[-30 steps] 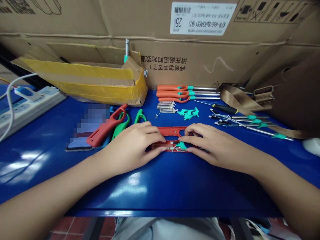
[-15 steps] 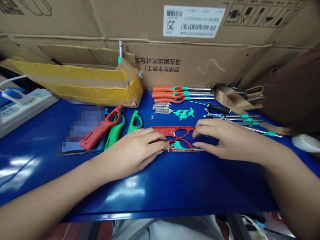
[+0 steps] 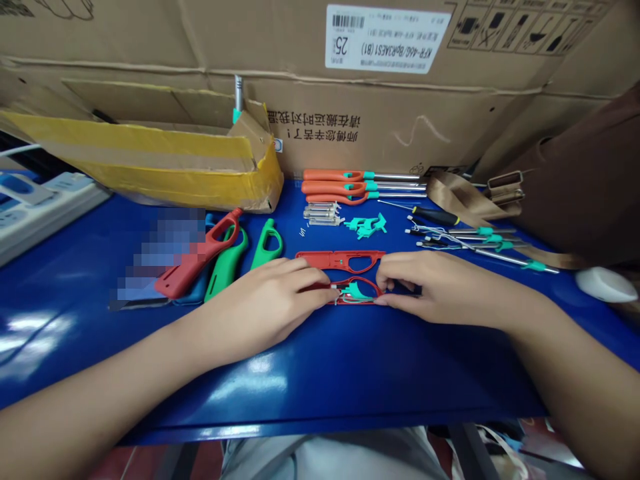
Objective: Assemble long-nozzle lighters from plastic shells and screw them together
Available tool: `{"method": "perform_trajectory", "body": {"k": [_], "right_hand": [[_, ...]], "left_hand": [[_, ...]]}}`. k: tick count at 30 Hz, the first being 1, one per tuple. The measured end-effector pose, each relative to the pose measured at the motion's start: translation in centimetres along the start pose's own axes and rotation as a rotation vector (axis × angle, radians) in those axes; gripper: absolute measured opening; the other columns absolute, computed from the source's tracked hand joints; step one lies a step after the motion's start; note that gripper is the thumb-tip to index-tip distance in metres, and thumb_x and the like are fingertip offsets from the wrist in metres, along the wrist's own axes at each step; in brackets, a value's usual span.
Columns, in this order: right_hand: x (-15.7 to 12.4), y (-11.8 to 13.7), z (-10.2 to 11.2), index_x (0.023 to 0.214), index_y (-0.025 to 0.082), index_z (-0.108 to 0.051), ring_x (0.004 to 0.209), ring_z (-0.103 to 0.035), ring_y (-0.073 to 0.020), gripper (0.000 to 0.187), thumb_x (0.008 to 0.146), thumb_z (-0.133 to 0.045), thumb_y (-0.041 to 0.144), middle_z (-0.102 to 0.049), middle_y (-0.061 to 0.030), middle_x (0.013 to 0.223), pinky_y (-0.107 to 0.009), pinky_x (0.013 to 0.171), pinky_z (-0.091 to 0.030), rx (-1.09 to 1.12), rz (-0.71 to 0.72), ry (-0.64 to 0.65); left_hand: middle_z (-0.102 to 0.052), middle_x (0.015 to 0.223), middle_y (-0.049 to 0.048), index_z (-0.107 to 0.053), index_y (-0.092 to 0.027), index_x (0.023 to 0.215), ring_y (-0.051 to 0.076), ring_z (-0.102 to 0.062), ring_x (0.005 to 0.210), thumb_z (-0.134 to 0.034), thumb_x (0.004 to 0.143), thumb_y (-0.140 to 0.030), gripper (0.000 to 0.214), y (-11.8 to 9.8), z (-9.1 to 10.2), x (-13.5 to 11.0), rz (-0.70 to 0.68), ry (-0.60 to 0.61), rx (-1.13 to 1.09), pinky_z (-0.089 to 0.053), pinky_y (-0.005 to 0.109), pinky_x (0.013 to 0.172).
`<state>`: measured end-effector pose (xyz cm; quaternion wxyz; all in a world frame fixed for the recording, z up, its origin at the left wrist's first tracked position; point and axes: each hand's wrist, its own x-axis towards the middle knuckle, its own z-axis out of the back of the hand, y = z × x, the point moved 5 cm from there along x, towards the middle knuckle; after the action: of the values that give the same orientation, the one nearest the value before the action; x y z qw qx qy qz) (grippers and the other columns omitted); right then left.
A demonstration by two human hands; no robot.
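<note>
Two red halves of a long-nosed lighter's shell lie in front of me. The far shell half (image 3: 341, 261) is open side up, with a finger loop at its right end. In the near shell half (image 3: 369, 283) sit a teal trigger (image 3: 355, 291) and thin pale wires. My left hand (image 3: 273, 293) grips the near half's left end, its fingertips beside the trigger and covering that end. My right hand (image 3: 425, 287) pinches the right end between thumb and fingers, hiding what lies under them.
Orange lighters (image 3: 335, 188), clear fuel tanks (image 3: 323, 213), loose teal triggers (image 3: 367, 225), a screwdriver (image 3: 436, 216) and metal tubes with wires (image 3: 500, 256) lie beyond. At left are red (image 3: 197, 257) and green shells (image 3: 227, 263), a yellow-taped box (image 3: 200, 177) and a power strip (image 3: 55, 200).
My right hand has moved slightly left and its thumb and fingers have closed in on the near shell half's right end. My left hand keeps its hold.
</note>
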<state>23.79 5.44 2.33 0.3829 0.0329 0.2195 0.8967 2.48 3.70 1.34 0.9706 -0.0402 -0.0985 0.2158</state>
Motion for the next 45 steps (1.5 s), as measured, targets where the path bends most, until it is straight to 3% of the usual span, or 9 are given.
{"method": "perform_trajectory", "body": {"k": [11, 19, 24, 28, 33, 36, 39, 42, 45], "right_hand": [[0.0, 0.3, 0.1, 0.090, 0.024, -0.065, 0.074, -0.060, -0.0159, 0.007, 0.093, -0.065, 0.030, -0.069, 0.0002, 0.091, -0.028, 0.062, -0.039, -0.047, 0.003, -0.063], [0.4, -0.8, 0.0, 0.119, 0.024, -0.066, 0.101, -0.067, -0.0222, 0.024, 0.100, -0.052, 0.020, -0.064, -0.0077, 0.122, -0.035, 0.083, -0.052, -0.238, 0.036, -0.246], [1.0, -1.3, -0.4, 0.099, 0.021, -0.065, 0.104, -0.063, -0.0256, 0.015, 0.102, -0.050, 0.025, -0.063, -0.0109, 0.117, -0.039, 0.084, -0.053, -0.267, 0.057, -0.242], [0.7, -1.0, 0.7, 0.101, 0.021, -0.059, 0.096, -0.063, -0.0239, 0.014, 0.103, -0.047, 0.026, -0.065, -0.0093, 0.103, -0.040, 0.084, -0.053, -0.127, -0.001, -0.332], [0.1, -0.9, 1.5, 0.099, 0.022, -0.057, 0.070, -0.066, -0.0157, 0.014, 0.102, -0.052, 0.035, -0.065, -0.0030, 0.088, -0.031, 0.066, -0.056, 0.387, -0.138, -0.495], [0.3, -0.9, 0.9, 0.098, 0.021, -0.056, 0.063, -0.067, -0.0138, 0.017, 0.100, -0.056, 0.038, -0.065, -0.0014, 0.081, -0.028, 0.061, -0.057, 0.631, -0.176, -0.459], [0.5, -0.8, 0.4, 0.100, 0.021, -0.057, 0.060, -0.064, -0.0133, 0.019, 0.100, -0.055, 0.039, -0.065, -0.0010, 0.078, -0.027, 0.058, -0.055, 0.657, -0.199, -0.408], [0.5, -0.5, 0.1, 0.120, 0.023, -0.058, 0.070, -0.066, -0.0159, 0.031, 0.095, -0.062, 0.041, -0.070, -0.0040, 0.095, -0.029, 0.061, -0.054, 0.434, -0.157, -0.340], [0.4, 0.2, -0.3, 0.132, 0.028, -0.057, 0.095, -0.069, -0.0220, 0.043, 0.092, -0.068, 0.037, -0.070, -0.0059, 0.117, -0.036, 0.079, -0.055, 0.132, -0.076, -0.226]], "left_hand": [[-0.069, 0.122, 0.0101, -0.064, -0.018, 0.127, 0.025, -0.063, 0.111, -0.048, 0.103, -0.017, 0.028, -0.1, -0.2, 0.0, 0.041, 0.015, -0.033, -0.054, 0.043, 0.099], [-0.069, 0.122, 0.0090, -0.060, -0.018, 0.129, 0.026, -0.062, 0.108, -0.044, 0.107, -0.022, 0.028, -0.1, -0.4, 0.3, 0.084, 0.011, -0.038, -0.052, 0.044, 0.094], [-0.069, 0.124, 0.0080, -0.060, -0.019, 0.128, 0.025, -0.062, 0.107, -0.044, 0.107, -0.025, 0.027, -0.2, -0.5, 0.3, 0.133, -0.012, -0.084, -0.051, 0.044, 0.092], [-0.066, 0.131, 0.0088, -0.057, -0.019, 0.135, 0.025, -0.060, 0.115, -0.052, 0.104, -0.027, 0.032, 0.1, 0.6, 0.1, 0.165, -0.146, -0.072, -0.050, 0.042, 0.098], [-0.060, 0.144, 0.0119, -0.051, -0.022, 0.145, 0.031, -0.054, 0.128, -0.059, 0.100, -0.024, 0.046, 1.2, 2.2, -0.4, 0.231, -0.333, 0.093, -0.046, 0.050, 0.108], [-0.067, 0.135, 0.0117, -0.055, -0.022, 0.141, 0.029, -0.061, 0.120, -0.061, 0.099, -0.025, 0.043, 1.6, 2.0, -0.6, 0.212, -0.308, 0.107, -0.050, 0.048, 0.101], [-0.073, 0.120, 0.0108, -0.061, -0.017, 0.134, 0.025, -0.068, 0.106, -0.062, 0.099, -0.027, 0.036, 1.7, 1.8, -0.7, 0.207, -0.313, 0.033, -0.054, 0.042, 0.093], [-0.075, 0.115, 0.0103, -0.064, -0.014, 0.127, 0.024, -0.069, 0.103, -0.062, 0.100, -0.031, 0.033, 1.6, 1.9, -0.5, 0.203, -0.281, -0.084, -0.054, 0.040, 0.092], [-0.074, 0.107, 0.0076, -0.067, -0.016, 0.119, 0.023, -0.067, 0.097, -0.065, 0.096, -0.031, 0.028, 1.5, 1.9, -0.1, 0.212, -0.156, -0.165, -0.053, 0.039, 0.088]]}}
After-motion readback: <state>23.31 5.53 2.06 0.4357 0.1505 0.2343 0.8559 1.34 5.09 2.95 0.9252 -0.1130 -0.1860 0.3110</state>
